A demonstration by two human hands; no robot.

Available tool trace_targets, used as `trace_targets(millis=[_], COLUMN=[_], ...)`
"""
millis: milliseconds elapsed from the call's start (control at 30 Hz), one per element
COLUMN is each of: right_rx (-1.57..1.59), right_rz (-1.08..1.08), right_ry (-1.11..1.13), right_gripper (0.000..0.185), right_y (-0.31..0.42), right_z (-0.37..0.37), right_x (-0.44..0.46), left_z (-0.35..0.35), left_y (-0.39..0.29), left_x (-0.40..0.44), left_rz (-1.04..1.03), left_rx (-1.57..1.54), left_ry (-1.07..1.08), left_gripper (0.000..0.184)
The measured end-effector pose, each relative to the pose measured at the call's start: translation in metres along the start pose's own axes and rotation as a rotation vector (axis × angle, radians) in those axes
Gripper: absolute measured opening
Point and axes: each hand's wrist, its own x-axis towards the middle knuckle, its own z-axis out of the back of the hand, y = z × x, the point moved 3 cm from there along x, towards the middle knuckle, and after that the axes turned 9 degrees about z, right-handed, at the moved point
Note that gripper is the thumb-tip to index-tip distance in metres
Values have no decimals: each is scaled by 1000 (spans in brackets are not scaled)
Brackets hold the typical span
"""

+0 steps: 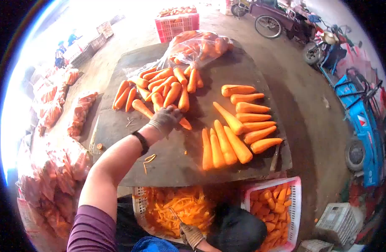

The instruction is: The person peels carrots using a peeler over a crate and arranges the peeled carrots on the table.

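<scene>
My left hand (pixel 164 121), in a grey work glove with a dark band on the wrist, is closed on a carrot (pixel 185 123) at the near edge of a loose carrot pile (pixel 163 86). Low in the view, my gloved right hand (pixel 192 235) holds a thin peeling tool (pixel 174 213) above a crate of orange peelings (pixel 138 201). On the dark table (pixel 176 157), smooth carrots lie in a row (pixel 254 117) at the right, with several more (pixel 226 145) side by side nearer the front. An open clear plastic bag of carrots (pixel 199 46) rests at the far edge.
A white-and-pink crate of carrot pieces (pixel 297 201) stands beside my knee. Bagged carrots (pixel 54 180) fill the left floor. Beyond the table is a red crate (pixel 177 27); vehicles, including a blue cart (pixel 367 130), line the right. Two people (pixel 60 53) are far left.
</scene>
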Motion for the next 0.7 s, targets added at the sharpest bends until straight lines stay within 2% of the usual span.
trace_targets(millis=[100,167,200,233,267,300,333,433,467,533,600,667,700], right_rx=[-1,-249,-357,-465,-370,-343,-313,-115,-33,-126,-207,-197,-193], right_rz=[-105,202,384,571,24,16,8,-20,-27,50,74,131,158], right_ry=[-17,-101,-161,-216,-116,-104,-90,-54,-45,-36,-57,-29,-10], right_gripper=[47,49,49,50,50,50,50,44,41,41,41,41,41], right_y=[8,-30,-23,-15,-30,-23,-19,-15,-13,0,-3,-11,-15], right_z=[-1,4,-4,-7,2,0,-2,-13,-16,-21,-21,-19,-20], right_x=[3,30,36,38,30,26,23,15,12,6,3,2,2], left_z=[-17,-28,-30,-26,-21,-10,1,42,59,127,194,187,204], left_y=[-7,-14,-18,-18,-17,-19,-20,-31,-35,-48,-59,-48,-53], left_x=[10,14,16,14,10,8,6,-13,-25,-56,-92,-154,-178], left_rz=[24,95,74,-8,-92,-177,-157,-9,130,408,794,646,817], left_rx=[103,226,307,255,206,160,106,-265,-416,-721,-1097,-1020,-1215], left_ry=[152,238,255,199,142,86,79,42,103,235,547,253,385], left_gripper=[11,11,13,13,14,14,16,19,20,24,24,26,36])
